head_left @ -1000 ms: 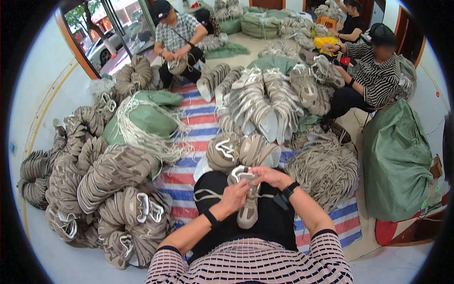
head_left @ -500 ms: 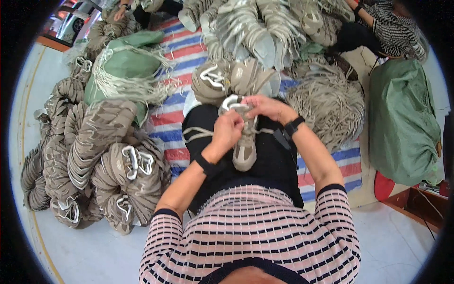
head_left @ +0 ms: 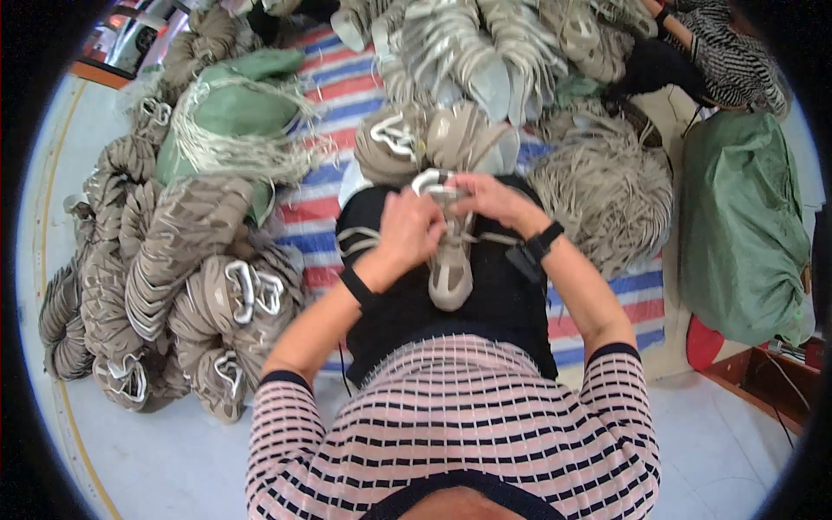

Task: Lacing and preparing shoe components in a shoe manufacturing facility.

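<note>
A beige shoe upper (head_left: 449, 282) with a white-lined collar lies across my black-trousered lap, its rounded toe toward me. My left hand (head_left: 411, 227) is at the left side of its lacing area, fingers bent together; what they pinch is hidden. From the right, my right hand (head_left: 496, 204) grips the upper near its collar, with fingers over the tongue area. A flat beige shoelace (head_left: 362, 236) sticks out to the left across my thigh, and another lace length shows to the right below my right hand.
Bundled beige uppers (head_left: 186, 251) are heaped at the left, with more beyond my knees. Pale laces (head_left: 234, 143) drape over a green sack (head_left: 238, 113). A lace pile (head_left: 602, 195) and a large green sack (head_left: 744, 234) stand right. Another person's arm (head_left: 672, 26) shows at the far right.
My left hand has shifted slightly left and up, turning its back more upward. My right hand stays near the collar, and the upper has barely moved.
</note>
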`<state>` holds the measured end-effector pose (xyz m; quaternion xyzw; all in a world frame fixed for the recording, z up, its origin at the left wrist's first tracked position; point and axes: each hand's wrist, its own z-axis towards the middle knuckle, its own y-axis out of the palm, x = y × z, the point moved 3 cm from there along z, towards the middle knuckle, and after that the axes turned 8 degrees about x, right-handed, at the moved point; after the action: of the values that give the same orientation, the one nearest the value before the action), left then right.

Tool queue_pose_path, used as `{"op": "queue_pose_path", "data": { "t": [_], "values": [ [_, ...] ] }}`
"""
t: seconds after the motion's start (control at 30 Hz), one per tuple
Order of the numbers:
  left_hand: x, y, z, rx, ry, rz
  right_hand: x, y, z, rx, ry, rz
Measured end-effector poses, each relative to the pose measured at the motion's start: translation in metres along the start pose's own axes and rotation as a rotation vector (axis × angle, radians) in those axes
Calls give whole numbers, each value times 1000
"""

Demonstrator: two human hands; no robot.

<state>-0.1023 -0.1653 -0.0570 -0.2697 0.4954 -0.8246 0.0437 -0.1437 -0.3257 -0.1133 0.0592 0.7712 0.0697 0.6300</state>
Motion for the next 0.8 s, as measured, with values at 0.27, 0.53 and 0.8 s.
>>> {"op": "queue_pose_path", "data": {
  "t": [0.27, 0.53, 0.8],
  "values": [
    [-41, -1, 19, -249, -172, -323, -25, 13, -10, 234, -307, -437],
    [-35, 21, 49, -388, 24, -150, -57, 29, -58, 222, -562, -1108],
    [-44, 31, 45, -630, -187, -586, -49, 35, -58, 184, -658, -1290]
  ]
}}
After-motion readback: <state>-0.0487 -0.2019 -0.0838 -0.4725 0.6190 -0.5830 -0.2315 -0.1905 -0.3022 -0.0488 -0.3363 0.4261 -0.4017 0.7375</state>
